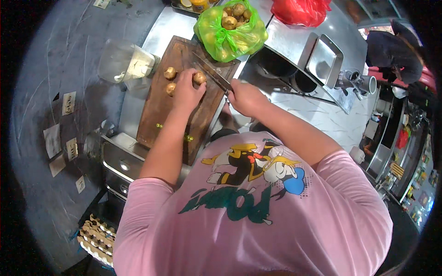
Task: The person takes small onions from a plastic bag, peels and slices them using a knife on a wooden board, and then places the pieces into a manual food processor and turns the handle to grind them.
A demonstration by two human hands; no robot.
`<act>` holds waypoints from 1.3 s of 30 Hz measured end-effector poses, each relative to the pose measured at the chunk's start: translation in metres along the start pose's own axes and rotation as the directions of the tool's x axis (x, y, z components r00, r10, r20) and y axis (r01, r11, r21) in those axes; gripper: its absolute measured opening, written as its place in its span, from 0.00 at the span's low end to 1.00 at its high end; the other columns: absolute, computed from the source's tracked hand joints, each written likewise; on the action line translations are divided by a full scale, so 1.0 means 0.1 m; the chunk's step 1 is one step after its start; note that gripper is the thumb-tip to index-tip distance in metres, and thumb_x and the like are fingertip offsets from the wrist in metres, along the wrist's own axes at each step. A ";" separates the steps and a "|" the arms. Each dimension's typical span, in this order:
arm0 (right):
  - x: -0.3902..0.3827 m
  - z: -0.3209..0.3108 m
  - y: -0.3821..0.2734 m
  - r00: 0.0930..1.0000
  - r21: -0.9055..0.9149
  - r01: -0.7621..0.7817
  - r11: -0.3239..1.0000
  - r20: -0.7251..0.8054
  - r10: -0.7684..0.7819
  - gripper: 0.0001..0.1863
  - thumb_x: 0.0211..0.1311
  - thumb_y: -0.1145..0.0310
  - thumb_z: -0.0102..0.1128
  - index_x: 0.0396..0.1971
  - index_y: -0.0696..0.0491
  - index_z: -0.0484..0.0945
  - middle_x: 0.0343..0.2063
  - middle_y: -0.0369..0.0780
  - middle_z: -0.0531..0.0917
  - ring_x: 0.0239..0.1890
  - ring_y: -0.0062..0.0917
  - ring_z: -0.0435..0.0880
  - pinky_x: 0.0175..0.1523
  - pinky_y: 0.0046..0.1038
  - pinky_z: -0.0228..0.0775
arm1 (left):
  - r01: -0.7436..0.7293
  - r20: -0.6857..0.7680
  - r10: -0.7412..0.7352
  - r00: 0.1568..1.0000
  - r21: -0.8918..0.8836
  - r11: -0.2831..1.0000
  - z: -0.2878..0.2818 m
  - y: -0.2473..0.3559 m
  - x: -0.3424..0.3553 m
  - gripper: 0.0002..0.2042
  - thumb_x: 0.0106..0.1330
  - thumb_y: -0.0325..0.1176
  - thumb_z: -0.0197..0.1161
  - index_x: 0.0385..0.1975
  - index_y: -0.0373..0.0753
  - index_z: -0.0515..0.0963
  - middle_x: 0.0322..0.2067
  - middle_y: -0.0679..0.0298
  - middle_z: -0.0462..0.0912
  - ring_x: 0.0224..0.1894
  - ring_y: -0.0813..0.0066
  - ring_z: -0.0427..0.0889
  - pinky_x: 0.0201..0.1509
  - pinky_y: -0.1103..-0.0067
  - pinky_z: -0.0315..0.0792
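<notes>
My left hand [186,92] is closed round the side of a brown potato [199,77] on the wooden cutting board [161,115]. Two more potatoes lie just left of that hand: one farther off [170,72] and one nearer [171,89]. In my right hand [247,98] is the handle of a knife [211,71]. Its long blade slants up and left over the board's right side, a little beyond the held potato. Small yellow-green scraps [188,138] are scattered on the near part of the board.
Beyond the board stands a bright green plastic bag [230,39] full of potatoes. A clear plastic container [120,62] is at the left by the wall. A red bag [301,11] and a metal tray [325,61] sit at the right. Another person [393,55] stands far right.
</notes>
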State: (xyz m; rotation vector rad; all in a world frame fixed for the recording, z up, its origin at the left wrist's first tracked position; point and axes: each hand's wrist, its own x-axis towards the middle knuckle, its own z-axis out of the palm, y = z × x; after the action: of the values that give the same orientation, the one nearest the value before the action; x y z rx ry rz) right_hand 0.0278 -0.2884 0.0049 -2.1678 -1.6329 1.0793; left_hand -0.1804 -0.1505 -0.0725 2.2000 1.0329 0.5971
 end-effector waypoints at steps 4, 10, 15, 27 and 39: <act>-0.02 0.00 -0.07 1.000 -0.019 0.000 1.000 0.015 0.000 0.16 0.77 0.63 0.55 0.50 0.62 0.74 0.35 0.59 0.88 0.43 0.58 0.90 0.51 0.57 0.80 | -0.027 0.003 0.027 1.000 0.011 1.000 -0.01 -0.04 0.02 0.24 0.61 0.32 0.79 0.55 0.37 0.78 0.56 0.49 0.82 0.61 0.43 0.81 0.66 0.59 0.78; -0.04 -0.03 -0.22 0.991 -0.056 -0.085 0.995 0.095 0.090 0.16 0.78 0.63 0.53 0.51 0.62 0.74 0.38 0.59 0.89 0.46 0.57 0.90 0.54 0.56 0.81 | -0.013 0.048 0.010 0.999 0.046 0.999 -0.04 0.07 0.10 0.21 0.60 0.32 0.79 0.49 0.36 0.77 0.52 0.49 0.81 0.58 0.42 0.81 0.63 0.57 0.78; -0.04 -0.14 -0.31 0.979 -0.072 -0.123 0.990 0.152 0.133 0.16 0.79 0.62 0.51 0.53 0.60 0.73 0.42 0.58 0.89 0.49 0.57 0.90 0.56 0.56 0.81 | -0.063 0.094 0.054 0.994 0.100 0.993 -0.09 0.06 0.20 0.22 0.57 0.32 0.81 0.47 0.36 0.77 0.50 0.50 0.82 0.54 0.41 0.82 0.57 0.56 0.80; 0.01 -0.07 -0.29 0.986 -0.111 -0.064 0.992 0.144 0.080 0.16 0.77 0.63 0.54 0.52 0.60 0.72 0.39 0.57 0.89 0.46 0.57 0.90 0.52 0.58 0.80 | -0.041 0.174 0.024 0.984 0.096 0.995 -0.17 0.08 0.26 0.22 0.58 0.34 0.81 0.45 0.37 0.75 0.48 0.51 0.80 0.53 0.42 0.83 0.55 0.56 0.79; 0.27 0.13 -0.14 0.993 -0.046 0.031 0.998 0.113 -0.025 0.16 0.74 0.63 0.57 0.50 0.61 0.73 0.34 0.59 0.89 0.42 0.58 0.91 0.48 0.57 0.83 | -0.066 0.172 0.053 0.984 0.067 0.996 -0.17 0.08 0.26 0.21 0.59 0.33 0.82 0.45 0.37 0.76 0.49 0.52 0.81 0.54 0.42 0.83 0.57 0.56 0.80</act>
State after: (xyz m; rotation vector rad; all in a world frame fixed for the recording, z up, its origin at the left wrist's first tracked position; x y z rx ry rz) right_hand 0.0121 -0.2624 -0.0079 -2.1419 -1.7482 1.1858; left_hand -0.1714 -0.1285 -0.0516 2.3075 0.9157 0.3949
